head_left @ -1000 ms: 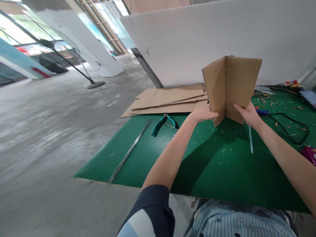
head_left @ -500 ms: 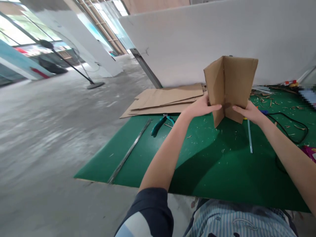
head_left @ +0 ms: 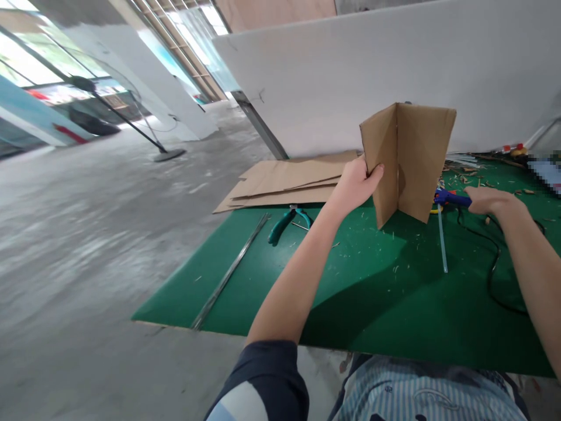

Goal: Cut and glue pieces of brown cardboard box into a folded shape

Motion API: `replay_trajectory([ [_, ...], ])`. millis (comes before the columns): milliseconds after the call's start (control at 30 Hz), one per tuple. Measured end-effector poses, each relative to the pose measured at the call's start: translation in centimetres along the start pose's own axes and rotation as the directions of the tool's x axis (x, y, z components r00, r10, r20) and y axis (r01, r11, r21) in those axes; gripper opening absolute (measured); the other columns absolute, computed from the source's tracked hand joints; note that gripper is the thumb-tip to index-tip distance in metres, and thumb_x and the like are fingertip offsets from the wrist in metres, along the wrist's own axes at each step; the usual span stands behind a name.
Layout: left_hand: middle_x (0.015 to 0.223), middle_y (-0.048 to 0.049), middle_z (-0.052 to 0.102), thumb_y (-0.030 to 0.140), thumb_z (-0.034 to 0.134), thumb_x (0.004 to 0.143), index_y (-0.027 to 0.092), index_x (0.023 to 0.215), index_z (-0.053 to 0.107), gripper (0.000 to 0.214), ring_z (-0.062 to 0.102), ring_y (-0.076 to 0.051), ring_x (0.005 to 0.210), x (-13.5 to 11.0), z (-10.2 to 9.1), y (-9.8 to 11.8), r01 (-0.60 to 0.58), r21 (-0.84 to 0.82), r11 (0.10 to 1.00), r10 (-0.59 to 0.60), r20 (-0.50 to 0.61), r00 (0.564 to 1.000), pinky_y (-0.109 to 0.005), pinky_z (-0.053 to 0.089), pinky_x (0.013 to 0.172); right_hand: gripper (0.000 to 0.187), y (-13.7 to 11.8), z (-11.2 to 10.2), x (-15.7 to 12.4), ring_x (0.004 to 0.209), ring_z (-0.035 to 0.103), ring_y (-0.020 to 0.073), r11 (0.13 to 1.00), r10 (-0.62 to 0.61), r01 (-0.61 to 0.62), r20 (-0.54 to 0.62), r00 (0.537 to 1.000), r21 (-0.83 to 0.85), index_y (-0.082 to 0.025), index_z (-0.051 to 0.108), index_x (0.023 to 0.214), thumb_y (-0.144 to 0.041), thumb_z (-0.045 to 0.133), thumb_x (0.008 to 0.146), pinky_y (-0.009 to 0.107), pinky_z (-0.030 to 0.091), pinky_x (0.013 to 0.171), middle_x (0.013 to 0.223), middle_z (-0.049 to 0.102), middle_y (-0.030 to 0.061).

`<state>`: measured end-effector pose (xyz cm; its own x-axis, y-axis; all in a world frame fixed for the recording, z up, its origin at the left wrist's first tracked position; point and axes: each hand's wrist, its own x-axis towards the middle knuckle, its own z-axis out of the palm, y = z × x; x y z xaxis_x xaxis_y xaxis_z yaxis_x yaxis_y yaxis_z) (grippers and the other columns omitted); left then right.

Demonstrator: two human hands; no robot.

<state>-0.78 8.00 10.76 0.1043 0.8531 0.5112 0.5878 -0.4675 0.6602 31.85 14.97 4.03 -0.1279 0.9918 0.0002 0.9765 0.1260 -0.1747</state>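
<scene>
A folded sheet of brown cardboard (head_left: pixel 418 158) stands upright on the green table, its two panels meeting at a vertical crease. My left hand (head_left: pixel 358 180) pinches the left panel's outer edge, thumb on the inner face. To the right of the cardboard is a blue glue gun (head_left: pixel 456 198) with a translucent glue stick (head_left: pixel 442 242) lying from it toward me. My right hand (head_left: pixel 495 200) is closed at the end of the gun's handle, its fingers partly hidden. A black cord (head_left: pixel 495 269) loops below that hand.
Flat cardboard sheets (head_left: pixel 289 178) are stacked at the table's back left. Teal-handled pliers (head_left: pixel 280 227) and a bundle of thin wires (head_left: pixel 232 266) lie nearer. Scraps (head_left: pixel 471 172) litter the back right. A white panel (head_left: pixel 372 76) stands behind the green table (head_left: pixel 372 310).
My right hand has let go of the cardboard and moved right onto the glue gun's handle. The cord has shifted. My left hand has moved slightly up and left along the cardboard.
</scene>
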Motion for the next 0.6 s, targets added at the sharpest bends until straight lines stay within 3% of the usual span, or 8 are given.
replay_trajectory([
  [67,0.065,-0.0015,0.051,0.031,0.051,0.087,0.021,0.069,0.044,0.022,0.05,-0.015,0.063,0.0,-0.1,0.4,0.0,0.068,0.998,-0.001,0.017,1.0,-0.034,0.045,0.067,0.045,-0.1,1.4,0.1,0.076,0.065,0.0314,0.996,0.077,-0.072,0.088,0.993,-0.051,-0.013,0.061,0.108,-0.008,0.063,0.063,0.045,0.05,0.068,0.088,0.065,0.0209],
  [133,0.064,-0.001,0.049,0.031,0.05,0.087,0.021,0.069,0.043,0.021,0.048,-0.015,0.062,-0.1,-0.2,0.7,-0.002,0.08,0.997,0.001,0.014,1.0,-0.033,0.042,0.065,0.053,-0.4,2.3,-0.1,0.086,0.064,0.0343,0.986,0.133,-0.119,0.127,0.983,-0.113,-0.014,0.053,0.121,-0.013,0.06,0.068,0.046,0.049,0.07,0.098,0.062,0.0236],
  [233,0.062,-0.0003,0.046,0.032,0.051,0.087,0.022,0.069,0.041,0.023,0.047,-0.016,0.062,-0.1,-0.1,0.8,0.01,0.065,0.998,-0.011,0.011,1.0,-0.034,0.04,0.065,0.061,-1.1,2.8,-0.4,0.104,0.056,0.0394,0.975,0.151,-0.131,0.099,0.984,-0.178,-0.018,0.043,0.133,-0.02,0.055,0.073,0.049,0.047,0.076,0.115,0.054,0.0253],
  [400,0.062,-0.0001,0.044,0.031,0.048,0.088,0.022,0.068,0.038,0.025,0.045,-0.015,0.059,-0.2,-0.1,1.0,0.047,0.112,0.993,-0.051,0.033,0.998,-0.033,0.038,0.062,0.076,-2.3,2.8,-1.1,0.113,0.05,0.0411,0.961,0.085,-0.074,0.03,0.996,-0.265,-0.027,0.023,0.148,-0.025,0.051,0.077,0.055,0.045,0.081,0.131,0.046,0.0223],
  [600,0.062,-0.0001,0.044,0.03,0.048,0.087,0.022,0.067,0.035,0.025,0.042,-0.014,0.057,-0.3,-0.1,1.5,0.049,0.143,0.989,-0.053,0.027,0.998,-0.032,0.034,0.058,0.045,-2.9,1.6,-1.5,0.107,0.053,0.0358,0.972,0.027,-0.049,-0.097,0.995,-0.229,-0.02,0.052,0.126,-0.027,0.047,0.081,0.046,0.048,0.078,0.116,0.055,0.019],
])
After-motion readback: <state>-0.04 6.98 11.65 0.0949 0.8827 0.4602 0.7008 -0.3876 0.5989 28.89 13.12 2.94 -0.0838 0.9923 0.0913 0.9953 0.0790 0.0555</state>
